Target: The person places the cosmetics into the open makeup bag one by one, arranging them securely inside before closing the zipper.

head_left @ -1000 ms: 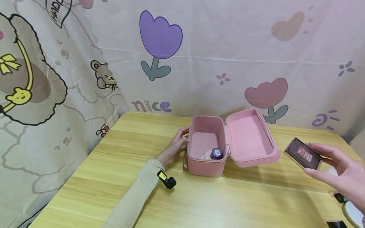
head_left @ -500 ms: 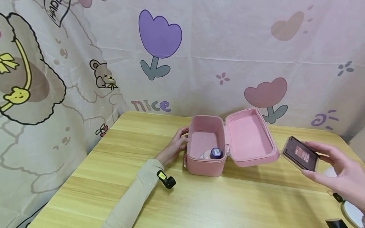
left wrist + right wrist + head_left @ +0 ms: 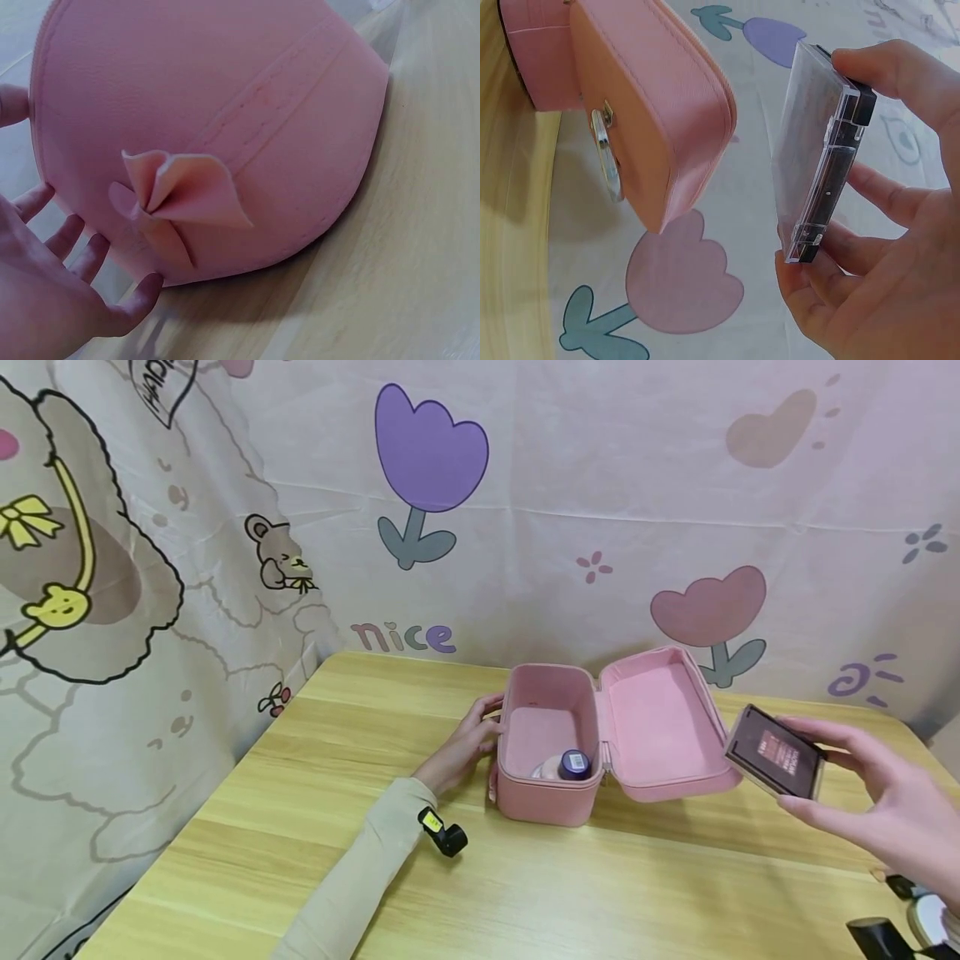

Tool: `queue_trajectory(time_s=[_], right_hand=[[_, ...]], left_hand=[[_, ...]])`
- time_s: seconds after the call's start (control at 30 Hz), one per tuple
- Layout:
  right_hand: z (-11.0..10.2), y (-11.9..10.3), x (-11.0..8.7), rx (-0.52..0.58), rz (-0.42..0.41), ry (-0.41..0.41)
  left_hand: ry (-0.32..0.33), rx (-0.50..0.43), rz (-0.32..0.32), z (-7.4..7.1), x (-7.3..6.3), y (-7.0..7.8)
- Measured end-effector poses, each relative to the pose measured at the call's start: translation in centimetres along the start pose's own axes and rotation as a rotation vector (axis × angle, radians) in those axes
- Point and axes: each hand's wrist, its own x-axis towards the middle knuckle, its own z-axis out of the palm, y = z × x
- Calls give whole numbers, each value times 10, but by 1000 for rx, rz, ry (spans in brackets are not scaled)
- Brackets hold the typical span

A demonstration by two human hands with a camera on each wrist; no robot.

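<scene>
R hand (image 3: 892,806) pinching dk flat box (image 3: 776,753) over desk (image 3: 675,893) nr R edge, L hand (image 3: 463,750) spread against pink case (image 3: 543,803), blue-topped container (image 3: 574,765) inside

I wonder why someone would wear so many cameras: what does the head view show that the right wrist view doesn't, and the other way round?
Only the head view: the left hand touching the box, the jar with a dark blue cap inside it, and the printed label on the case.

Only the right wrist view: the handle on the outside of the lid, and the case's broad clear face.

Both: the right hand gripping the case, the open box, the table and tulips on the cloth.
</scene>
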Motion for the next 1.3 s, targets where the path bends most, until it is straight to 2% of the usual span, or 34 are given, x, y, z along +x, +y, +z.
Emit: queue_trajectory(time_s=[0.23, 0.57, 0.87, 1.3], right_hand=[[0, -7, 11, -142, 53, -69], [8, -13, 22, -128, 67, -154], [12, -21, 26, -115, 22, -166], [16, -16, 35, -108, -79, -196]], left_hand=[[8, 4, 1, 0, 1, 0], [6, -16, -2, 0, -1, -4], [-17, -4, -9, 1, 0, -5], [5, -6, 1, 0, 0, -2]])
